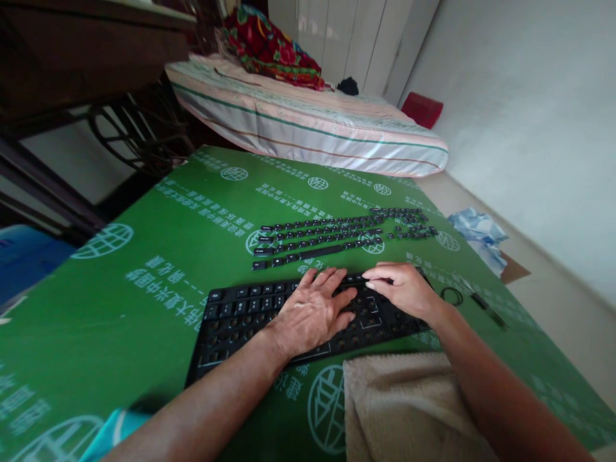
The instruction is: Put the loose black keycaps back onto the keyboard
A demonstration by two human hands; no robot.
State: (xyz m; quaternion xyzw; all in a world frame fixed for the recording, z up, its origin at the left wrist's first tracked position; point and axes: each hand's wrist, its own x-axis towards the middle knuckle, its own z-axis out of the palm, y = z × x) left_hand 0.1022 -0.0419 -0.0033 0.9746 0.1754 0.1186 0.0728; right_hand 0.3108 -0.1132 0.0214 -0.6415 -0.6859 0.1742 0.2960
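Note:
A black computer keyboard point(250, 321) lies on the green table. Its upper left rows carry keycaps, while the lower rows and part of the right side show bare key sockets. My left hand point(315, 308) rests across the middle of it, fingers spread. At the top edge, right of centre, my right hand point(399, 285) has thumb and forefinger pinched together; whatever lies between them is hidden. Beyond the keyboard, loose keycaps point(312, 234) are laid out in rows, with a long space bar point(320, 252) in the nearest row. Smaller keycaps point(414, 231) cluster at the right.
A beige cloth point(394, 398) lies at the front edge. Right of the keyboard are a black cord loop point(452, 296) and a thin dark tool point(486, 308). A striped bed point(308, 128) stands behind the green table point(158, 301); a blue object point(29, 263) is at left.

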